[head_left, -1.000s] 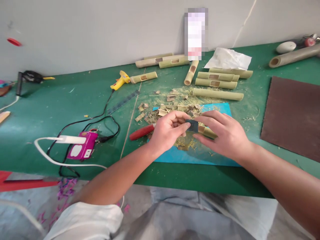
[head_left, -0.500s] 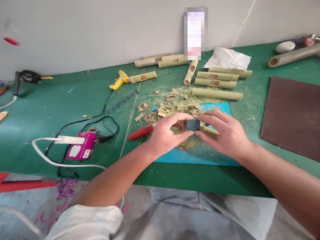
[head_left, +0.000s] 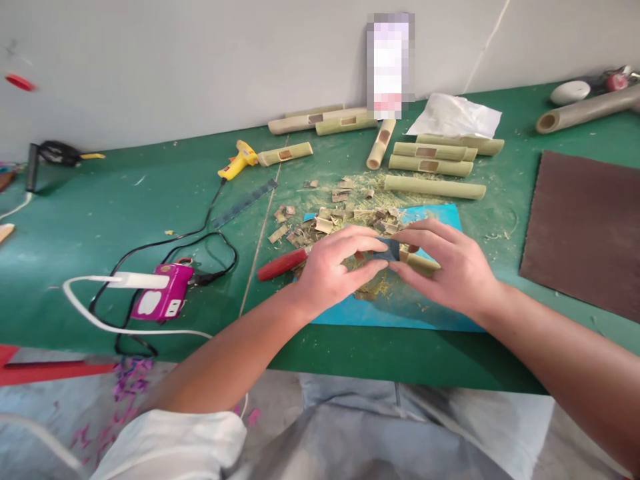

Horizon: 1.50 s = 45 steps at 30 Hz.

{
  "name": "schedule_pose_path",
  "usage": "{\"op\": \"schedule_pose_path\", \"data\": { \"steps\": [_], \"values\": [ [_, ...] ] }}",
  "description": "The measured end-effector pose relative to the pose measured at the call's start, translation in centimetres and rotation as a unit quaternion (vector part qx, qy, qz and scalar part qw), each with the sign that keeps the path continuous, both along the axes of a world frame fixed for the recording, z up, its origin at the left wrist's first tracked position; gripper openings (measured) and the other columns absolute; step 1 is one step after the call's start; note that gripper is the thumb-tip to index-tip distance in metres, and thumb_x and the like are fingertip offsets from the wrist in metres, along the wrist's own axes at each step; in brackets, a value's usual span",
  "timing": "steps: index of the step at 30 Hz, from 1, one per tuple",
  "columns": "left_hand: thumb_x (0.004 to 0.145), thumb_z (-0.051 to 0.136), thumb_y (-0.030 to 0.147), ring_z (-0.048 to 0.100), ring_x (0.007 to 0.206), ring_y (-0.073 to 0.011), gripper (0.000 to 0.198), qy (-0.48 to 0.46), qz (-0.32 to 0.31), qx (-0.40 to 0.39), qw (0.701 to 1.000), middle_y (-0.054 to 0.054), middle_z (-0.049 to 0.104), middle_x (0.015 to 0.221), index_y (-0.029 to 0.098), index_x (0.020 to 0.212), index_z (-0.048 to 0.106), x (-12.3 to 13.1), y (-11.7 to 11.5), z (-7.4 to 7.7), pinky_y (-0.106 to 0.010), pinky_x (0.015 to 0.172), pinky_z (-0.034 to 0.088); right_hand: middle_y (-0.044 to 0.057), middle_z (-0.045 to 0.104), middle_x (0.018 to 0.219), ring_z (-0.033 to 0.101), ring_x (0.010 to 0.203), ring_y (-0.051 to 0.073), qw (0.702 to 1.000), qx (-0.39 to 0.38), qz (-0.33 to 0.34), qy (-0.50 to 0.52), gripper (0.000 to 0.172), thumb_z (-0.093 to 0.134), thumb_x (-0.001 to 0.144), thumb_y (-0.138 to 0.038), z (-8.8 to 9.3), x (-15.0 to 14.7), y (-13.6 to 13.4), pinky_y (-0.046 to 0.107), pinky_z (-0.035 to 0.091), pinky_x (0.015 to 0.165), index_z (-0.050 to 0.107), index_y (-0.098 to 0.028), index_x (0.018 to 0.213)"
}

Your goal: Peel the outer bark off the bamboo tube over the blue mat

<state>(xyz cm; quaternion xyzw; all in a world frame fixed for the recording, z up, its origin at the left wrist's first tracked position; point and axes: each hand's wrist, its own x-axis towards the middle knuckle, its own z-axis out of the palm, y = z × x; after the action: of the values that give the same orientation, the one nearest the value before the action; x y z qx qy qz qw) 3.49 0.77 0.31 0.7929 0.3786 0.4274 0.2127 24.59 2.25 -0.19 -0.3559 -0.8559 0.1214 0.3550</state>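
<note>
My left hand (head_left: 333, 267) and my right hand (head_left: 447, 267) meet above the blue cutting mat (head_left: 400, 310). Both pinch a small dark square piece (head_left: 389, 250) between thumbs and fingertips. Under the right hand a short bamboo section (head_left: 423, 265) lies on the mat among shavings. A red-handled tool (head_left: 280, 264) lies just left of my left hand. Small cut bamboo chips (head_left: 320, 223) are scattered beyond the hands.
Several bamboo tubes (head_left: 434, 188) with cut slots lie at the back. A yellow glue gun (head_left: 239, 160), its black cord, a pink power strip (head_left: 163, 300) and a white cable sit left. A brown board (head_left: 585, 230) lies right, white paper (head_left: 453, 117) behind.
The dark piece has been turned and lowered slightly between the fingers; my left thumb now lies over more of it. The hands stay in the same place.
</note>
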Motion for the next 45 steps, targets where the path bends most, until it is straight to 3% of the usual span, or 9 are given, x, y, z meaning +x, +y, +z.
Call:
{"op": "schedule_pose_path", "data": {
  "steps": [6, 11, 20, 26, 38, 45],
  "values": [
    [0.085, 0.067, 0.023, 0.067, 0.08, -0.0151, 0.005, -0.013, 0.019, -0.029, 0.999, -0.004, 0.071, 0.085, 0.02, 0.082, 0.07, 0.2, -0.3, -0.1, -0.028, 0.076, 0.055, 0.009, 0.067, 0.096, 0.064, 0.082, 0.018, 0.999, -0.017, 0.024, 0.035, 0.017, 0.059, 0.086, -0.028, 0.0, -0.1, -0.1, 0.033, 0.052, 0.073, 0.064, -0.02, 0.1],
    [0.084, 0.068, 0.021, 0.068, 0.077, -0.0132, 0.011, -0.084, 0.05, -0.071, 0.993, -0.003, 0.072, 0.088, 0.02, 0.095, 0.069, 0.7, -0.8, -0.3, -0.024, 0.072, 0.056, 0.004, 0.065, 0.088, 0.061, 0.072, 0.013, 0.991, -0.092, 0.036, 0.095, 0.009, 0.059, 0.086, -0.025, 0.1, -0.7, -0.6, 0.03, 0.051, 0.071, 0.064, -0.021, 0.093],
    [0.083, 0.068, 0.022, 0.067, 0.07, -0.0114, 0.005, -0.076, 0.074, -0.088, 0.99, -0.001, 0.072, 0.078, 0.018, 0.086, 0.07, 0.7, -0.8, -0.3, -0.019, 0.062, 0.055, 0.001, 0.064, 0.075, 0.058, 0.067, 0.012, 0.968, -0.214, 0.009, 0.129, 0.007, 0.063, 0.082, -0.028, 0.4, -1.1, -1.0, 0.027, 0.048, 0.064, 0.066, -0.021, 0.084],
    [0.084, 0.068, 0.021, 0.068, 0.072, -0.0112, 0.005, -0.086, 0.074, -0.092, 0.989, -0.002, 0.072, 0.081, 0.018, 0.086, 0.069, 0.7, -0.8, -0.3, -0.019, 0.063, 0.056, 0.001, 0.065, 0.076, 0.057, 0.063, 0.012, 0.945, -0.293, -0.017, 0.143, 0.018, 0.07, 0.075, -0.034, 0.4, -1.4, -1.1, 0.028, 0.049, 0.061, 0.068, -0.02, 0.086],
    [0.088, 0.063, 0.023, 0.067, 0.063, -0.0103, 0.008, -0.124, 0.05, -0.131, 0.982, -0.001, 0.07, 0.076, 0.018, 0.091, 0.068, 0.9, -1.1, -0.3, -0.018, 0.059, 0.056, 0.0, 0.063, 0.067, 0.052, 0.06, 0.011, 0.939, -0.315, -0.037, 0.132, 0.022, 0.065, 0.08, -0.039, 0.8, -1.4, -1.2, 0.025, 0.04, 0.054, 0.068, -0.019, 0.072],
    [0.083, 0.069, 0.02, 0.068, 0.066, -0.01, 0.008, -0.097, 0.064, -0.085, 0.99, 0.0, 0.071, 0.076, 0.018, 0.091, 0.068, 0.8, -1.0, -0.5, -0.017, 0.06, 0.056, 0.001, 0.066, 0.073, 0.051, 0.058, 0.01, 0.923, -0.358, -0.028, 0.137, 0.022, 0.066, 0.078, -0.04, 0.7, -1.5, -1.0, 0.025, 0.039, 0.051, 0.071, -0.019, 0.082]
  ]
}}
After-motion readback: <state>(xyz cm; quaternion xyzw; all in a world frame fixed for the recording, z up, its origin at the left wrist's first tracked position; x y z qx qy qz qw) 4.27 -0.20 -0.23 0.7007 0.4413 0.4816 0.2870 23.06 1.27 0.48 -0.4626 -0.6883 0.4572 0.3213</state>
